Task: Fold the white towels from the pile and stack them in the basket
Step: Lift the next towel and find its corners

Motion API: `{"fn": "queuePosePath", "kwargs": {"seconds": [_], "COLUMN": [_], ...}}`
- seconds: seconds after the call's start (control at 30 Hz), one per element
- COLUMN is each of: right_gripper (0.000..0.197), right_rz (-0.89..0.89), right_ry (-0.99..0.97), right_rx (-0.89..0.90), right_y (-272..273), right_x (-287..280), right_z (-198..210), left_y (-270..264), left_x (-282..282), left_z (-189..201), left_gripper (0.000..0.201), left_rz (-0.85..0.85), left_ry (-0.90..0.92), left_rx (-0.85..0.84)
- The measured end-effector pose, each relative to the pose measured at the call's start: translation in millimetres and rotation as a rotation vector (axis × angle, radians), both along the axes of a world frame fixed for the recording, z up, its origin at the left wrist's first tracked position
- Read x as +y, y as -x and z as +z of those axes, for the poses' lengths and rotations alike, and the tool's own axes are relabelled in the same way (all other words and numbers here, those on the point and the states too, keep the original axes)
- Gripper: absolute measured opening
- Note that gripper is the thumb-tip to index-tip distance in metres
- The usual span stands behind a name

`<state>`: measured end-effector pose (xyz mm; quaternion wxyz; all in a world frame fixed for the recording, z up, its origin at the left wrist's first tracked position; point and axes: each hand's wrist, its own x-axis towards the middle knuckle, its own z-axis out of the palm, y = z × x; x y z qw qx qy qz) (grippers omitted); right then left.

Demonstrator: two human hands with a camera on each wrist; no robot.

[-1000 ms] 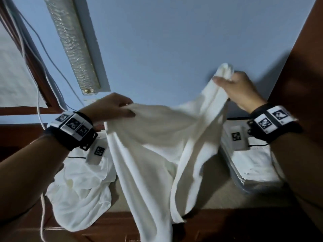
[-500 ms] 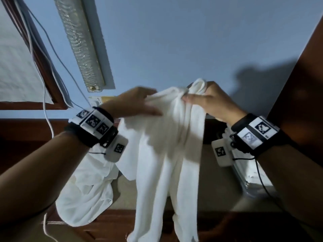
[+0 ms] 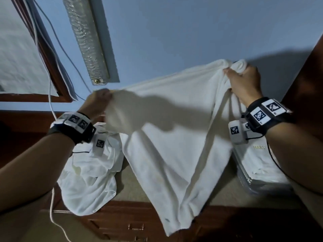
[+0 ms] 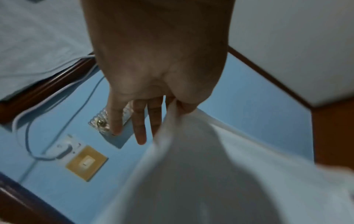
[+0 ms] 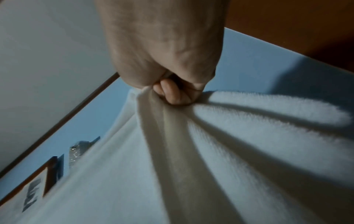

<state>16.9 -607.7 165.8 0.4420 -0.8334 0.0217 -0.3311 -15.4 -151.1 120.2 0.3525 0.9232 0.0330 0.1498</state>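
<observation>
The towel (image 3: 171, 137) hangs spread in the air above the desk (image 3: 138, 187), between the pile (image 3: 87, 172) on one side and the basket (image 3: 258, 187) on the other. Its top edge slopes, higher at the basket side, and its lower end drapes past the desk's front edge.

To fold it well, I judge the top edge should be levelled and pulled taut so the cloth hangs flat, then the 2 held corners brought together edge to edge. The bunched folds near the basket side would spoil a clean crease, so that corner probably needs working out to a single layer first.

The left hand (image 3: 97, 102), raised on the pile side, pinches the towel's edge between thumb and forefinger; the left wrist view shows the other 3 fingers (image 4: 139, 128) straight and free. The right hand (image 3: 244, 82), raised higher on the basket side, is a closed fist with its grip around a gathered bunch of towel. A folded towel (image 3: 262, 163) already lies in the basket.
</observation>
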Motion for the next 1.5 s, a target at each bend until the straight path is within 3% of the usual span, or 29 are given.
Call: {"fn": "queuePosePath", "kwargs": {"seconds": [0.1,0.2,0.3,0.43,0.63,0.73,0.8,0.93,0.97,1.17,1.27,1.37,1.5], "right_gripper": [0.031,0.031,0.03,0.027,0.028,0.03,0.03,0.022,0.023,0.04,0.041,0.043,0.015], "right_rz": [-0.072,-0.121,-0.14,-0.116,-0.107,-0.09,-0.089,-0.048,-0.034,0.171,0.214,0.255,0.427], "right_ry": [0.046,0.003,0.033,0.058,0.025,0.038,0.056,-0.033,-0.07,-0.253,-0.105,0.032,-0.072], "right_rx": [-0.028,-0.054,-0.085,-0.021,0.062,0.075,0.083,0.124,0.139,0.237,0.318,0.522,0.669], "right_y": [-7,-13,-14,-15,-19,-20,-19,-18,-19,-23,-27,-26,-18], "right_x": [-8,-15,-19,-21,-22,-22,-20,-14,-12,2,12,18,12], "right_z": [2,9,15,5,-15,-20,-21,-21,-19,-6,-7,-19,-43], "left_y": [-5,-7,-5,2,-1,-2,-1,6,8,11,5,0,3], "left_x": [-1,2,10,23,59,82,90,73,65,10,-7,-21,-40], "left_z": [36,62,72,62,33,17,9,13,17,45,47,36,11], "left_gripper": [0.027,0.024,0.025,0.025,0.028,0.03,0.028,0.016,0.017,0.026,0.028,0.028,0.028], "left_rz": [0.069,0.034,-0.089,-0.203,-0.147,-0.032,0.067,0.173,0.152,-0.049,0.017,0.126,0.161], "left_ry": [0.04,-0.152,-0.334,-0.315,-0.452,-0.465,-0.325,0.596,0.699,0.677,0.63,0.558,0.552], "left_rx": [-0.161,-0.277,-0.191,0.008,0.075,0.062,0.014,-0.161,-0.205,-0.281,-0.266,-0.223,-0.172]}}
